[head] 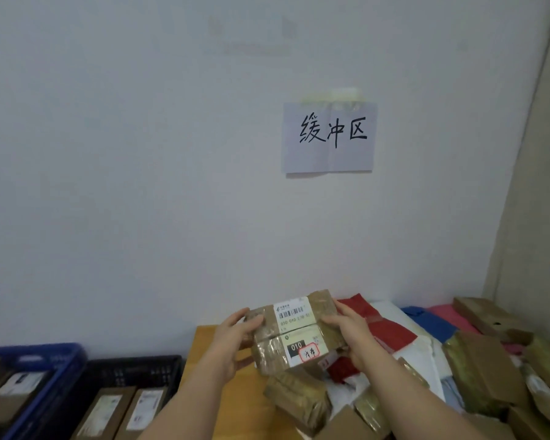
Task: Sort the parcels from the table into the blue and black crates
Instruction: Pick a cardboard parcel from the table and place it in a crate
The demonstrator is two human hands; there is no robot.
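Observation:
I hold a brown taped cardboard parcel [294, 331] with white shipping labels up in front of me, above the wooden table [204, 341]. My left hand [234, 339] grips its left end and my right hand [351, 333] grips its right end. At the lower left stand a blue crate [58, 354] and a black crate [134, 368], each with brown labelled boxes inside. More parcels cover the table: brown boxes [299, 401], a red bag [385, 328], white bags [423, 354], a blue bag [426, 322] and a pink bag [454, 315].
A white wall rises behind the table, with a paper sign [329, 136] with handwritten characters taped to it. A beige wall corner [534, 217] closes the right side. The crates sit lower than the table, to its left.

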